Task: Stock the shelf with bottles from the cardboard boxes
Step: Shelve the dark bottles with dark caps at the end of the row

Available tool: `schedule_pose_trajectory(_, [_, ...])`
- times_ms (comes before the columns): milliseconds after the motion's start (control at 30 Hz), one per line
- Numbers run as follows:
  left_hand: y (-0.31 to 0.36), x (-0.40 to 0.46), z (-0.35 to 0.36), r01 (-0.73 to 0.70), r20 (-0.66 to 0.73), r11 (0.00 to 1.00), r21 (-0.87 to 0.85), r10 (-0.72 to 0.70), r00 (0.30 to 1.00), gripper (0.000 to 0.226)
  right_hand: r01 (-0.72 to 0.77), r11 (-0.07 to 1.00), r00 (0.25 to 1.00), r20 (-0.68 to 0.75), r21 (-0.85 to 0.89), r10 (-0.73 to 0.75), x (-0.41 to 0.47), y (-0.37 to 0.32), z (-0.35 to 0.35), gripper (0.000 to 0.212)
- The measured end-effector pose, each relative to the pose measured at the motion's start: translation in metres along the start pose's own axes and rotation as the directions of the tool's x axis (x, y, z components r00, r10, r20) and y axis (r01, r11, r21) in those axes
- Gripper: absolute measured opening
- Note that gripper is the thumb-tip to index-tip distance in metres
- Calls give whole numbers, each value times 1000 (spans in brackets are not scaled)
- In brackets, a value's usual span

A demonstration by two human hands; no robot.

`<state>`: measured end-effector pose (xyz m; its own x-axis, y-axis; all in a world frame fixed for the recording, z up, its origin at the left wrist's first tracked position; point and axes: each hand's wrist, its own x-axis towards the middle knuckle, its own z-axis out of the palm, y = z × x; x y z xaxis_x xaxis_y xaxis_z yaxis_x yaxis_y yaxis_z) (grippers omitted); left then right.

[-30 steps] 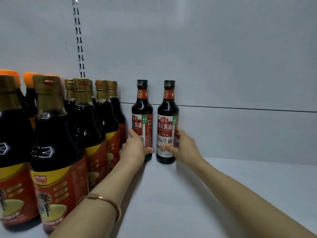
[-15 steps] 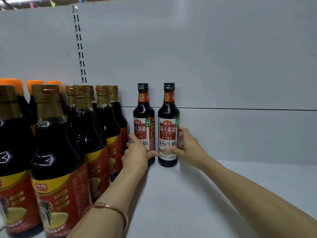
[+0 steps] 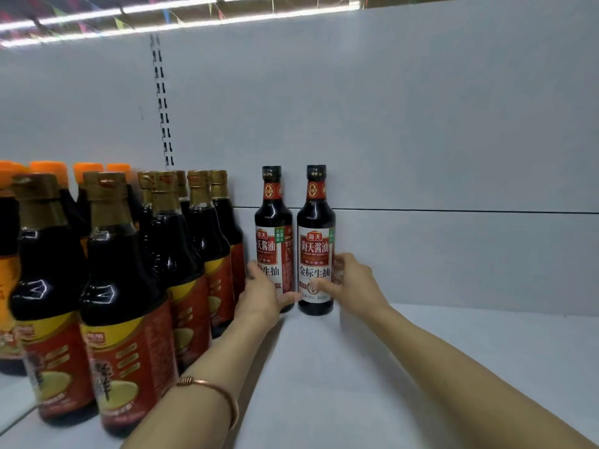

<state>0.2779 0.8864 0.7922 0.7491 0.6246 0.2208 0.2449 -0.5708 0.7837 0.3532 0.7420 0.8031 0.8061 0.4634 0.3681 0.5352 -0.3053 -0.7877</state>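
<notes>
While fingers of each hand grip one bottle, both bottles stand on the white shelf (image 3: 421,367).

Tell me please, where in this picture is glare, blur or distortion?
Head view: glare streaks on the dark shoulders of the gold-capped bottles; those nearest at the left edge look soft and bulged by the wide lens; ceiling lights are smeared; the two black-capped bottles read sharp.

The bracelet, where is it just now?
In the head view, the copper bracelet sits on the left wrist at lower left, just right of the nearest gold-capped bottle and above the white shelf.
</notes>
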Motion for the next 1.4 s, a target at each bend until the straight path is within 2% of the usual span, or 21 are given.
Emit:
schedule_pose_trajectory(67, [-6, -7, 1, -19, 23, 999, -28, 19, 1000, 99, -21, 993, 999, -29, -118, 17, -6, -5, -1, 53])
schedule_pose_trajectory(167, [-17, -15, 0, -71, 13, 996, 51, 71, 997, 95, 8, 973, 1000, -13, -230, -11, -23, -13, -9, 55])
schedule_pose_trajectory(300, [-9, -46, -18, -149, -14, 984, 99, 151, 988, 67, 94, 979, 993, 82, -181, -80, -52, -26, -25, 54])
schedule_pose_trajectory(367, [-5, -65, -30, -219, 7, 962, 163, 221, 975, 54, 147, 977, 987, 94, -155, -133, -69, -39, -29, 55])
schedule_pose_trajectory(467, [-7, -98, -53, -320, 62, 919, 230, 314, 947, 39, 224, 967, 971, 111, -118, -211, -100, -69, -30, 45])
schedule_pose_trajectory(600, [-10, -147, -95, -397, 33, 900, 178, 398, 917, 26, 320, 945, 944, 114, -74, -310, -147, -117, -21, 34])
schedule_pose_trajectory(733, [-32, -209, -149, -397, -39, 915, 75, 401, 915, 14, 380, 924, 912, 178, -34, -369, -192, -167, 7, 26])
schedule_pose_trajectory(833, [-64, -253, -191, -352, -83, 934, 59, 356, 931, 8, 403, 915, 885, 247, 17, -395, -227, -201, 42, 29])
schedule_pose_trajectory(933, [-102, -288, -234, -251, -100, 968, 22, 252, 963, 10, 421, 906, 837, 372, 31, -402, -262, -233, 84, 36])
schedule_pose_trajectory(1067, [-157, -337, -295, -145, -177, 986, 79, 157, 972, 8, 461, 883, 760, 473, 92, -446, -299, -276, 144, 38])
schedule_pose_trajectory(1233, [-216, -396, -374, 27, -251, 987, 158, 14, 968, 10, 482, 846, 632, 577, 229, -517, -339, -328, 225, 35])
schedule_pose_trajectory(1400, [-273, -438, -443, 171, -344, 963, 209, -91, 934, 18, 492, 802, 467, 676, 338, -571, -363, -375, 309, 30])
